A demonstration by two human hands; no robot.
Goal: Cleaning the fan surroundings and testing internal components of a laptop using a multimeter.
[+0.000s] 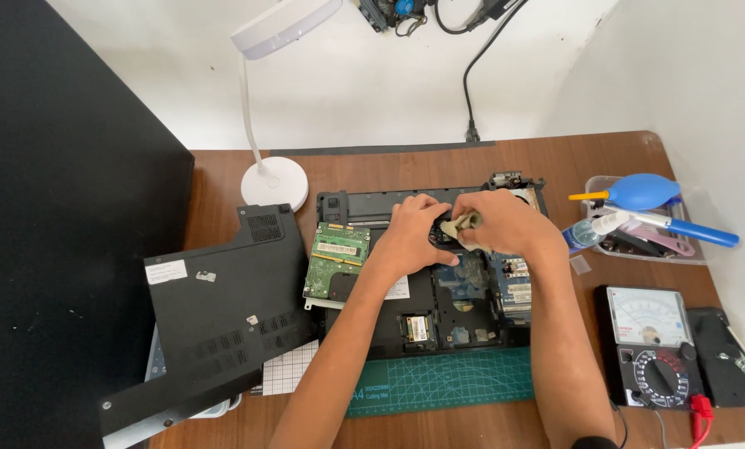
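An opened black laptop base point(372, 320) lies upside down on the wooden desk, its circuit boards bare. My left hand point(410, 237) grips a small round black fan part point(440, 233) near the laptop's far middle. My right hand point(505, 223) pinches a crumpled beige cloth point(467, 223) against that part. A green memory board point(337, 249) shows at the laptop's left side.
A removed black bottom cover point(222, 308) lies at the left. A white desk lamp point(274, 183) stands behind. A clear tray point(638, 241) holds a blue air blower point(643, 191) and pens. An analog multimeter point(651, 345) sits at right. A green cutting mat point(447, 382) lies in front.
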